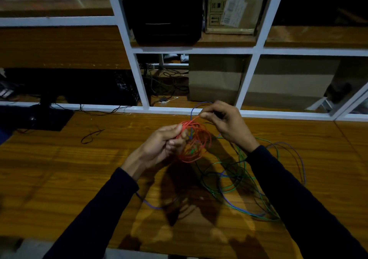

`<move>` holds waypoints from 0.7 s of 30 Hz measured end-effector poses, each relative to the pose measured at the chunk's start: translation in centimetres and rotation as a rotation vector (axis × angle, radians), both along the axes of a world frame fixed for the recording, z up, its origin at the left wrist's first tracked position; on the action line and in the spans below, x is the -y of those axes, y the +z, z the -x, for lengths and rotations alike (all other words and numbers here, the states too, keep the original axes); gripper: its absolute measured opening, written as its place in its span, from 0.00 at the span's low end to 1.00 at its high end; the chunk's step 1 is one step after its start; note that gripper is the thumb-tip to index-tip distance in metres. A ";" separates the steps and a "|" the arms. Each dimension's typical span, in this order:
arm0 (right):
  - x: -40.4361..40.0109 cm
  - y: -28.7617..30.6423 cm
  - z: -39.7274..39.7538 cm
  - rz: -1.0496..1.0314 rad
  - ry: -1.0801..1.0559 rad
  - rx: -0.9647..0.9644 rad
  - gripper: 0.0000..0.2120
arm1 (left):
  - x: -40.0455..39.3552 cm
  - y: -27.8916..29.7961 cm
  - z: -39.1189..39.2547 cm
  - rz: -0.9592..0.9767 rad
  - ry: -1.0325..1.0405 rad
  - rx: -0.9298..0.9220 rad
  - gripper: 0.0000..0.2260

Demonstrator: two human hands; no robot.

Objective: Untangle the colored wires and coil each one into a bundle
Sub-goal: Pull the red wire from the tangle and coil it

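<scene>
the person's left hand [166, 142] is raised above the wooden surface [59, 179], its grip curled round one side of a red wire coil [196, 142] that hangs in loose loops between the two hands. the right hand [225, 124] sits a little higher and further back, thumb and forefinger pinching a strand of the red wire where it leaves the top of the coil. a blue wire [194, 109] arcs up behind that right hand and drops down through the red loops; whether the fingers also hold it i cannot tell. on the surface below and to the right lies a loose tangle of green wire [244, 169] and more of the blue, crossing each other under the right forearm. a purple wire [298, 159] loops wide around the right of that tangle. off to the left a short dark wire scrap [90, 136] lies alone on the wood, near a black monitor stand [50, 117].
</scene>
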State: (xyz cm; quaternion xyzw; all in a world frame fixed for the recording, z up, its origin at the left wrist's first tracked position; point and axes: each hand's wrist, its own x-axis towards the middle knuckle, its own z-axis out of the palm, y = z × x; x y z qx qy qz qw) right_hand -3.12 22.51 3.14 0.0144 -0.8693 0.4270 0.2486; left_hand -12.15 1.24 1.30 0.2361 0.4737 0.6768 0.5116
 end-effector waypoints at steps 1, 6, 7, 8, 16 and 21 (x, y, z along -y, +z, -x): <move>-0.2 -0.2 0.1 0.066 -0.011 0.056 0.05 | 0.1 0.1 0.0 -0.027 -0.019 0.048 0.12; -0.4 -2.5 0.5 0.279 0.073 0.279 0.14 | 0.4 0.6 -0.1 -0.054 -0.042 0.180 0.13; -0.3 -2.6 0.5 0.310 0.124 0.320 0.19 | 0.4 0.6 0.0 -0.069 -0.045 0.231 0.13; -0.2 -2.6 0.3 0.343 0.179 0.366 0.24 | 0.5 0.6 0.1 -0.085 -0.043 0.280 0.14; 1.4 -0.7 1.3 0.366 0.359 0.550 0.25 | 0.5 1.6 0.1 -0.192 -0.097 0.462 0.16; 2.2 -0.7 2.3 0.467 0.347 0.580 0.07 | 1.2 1.6 0.8 -0.198 0.024 0.428 0.16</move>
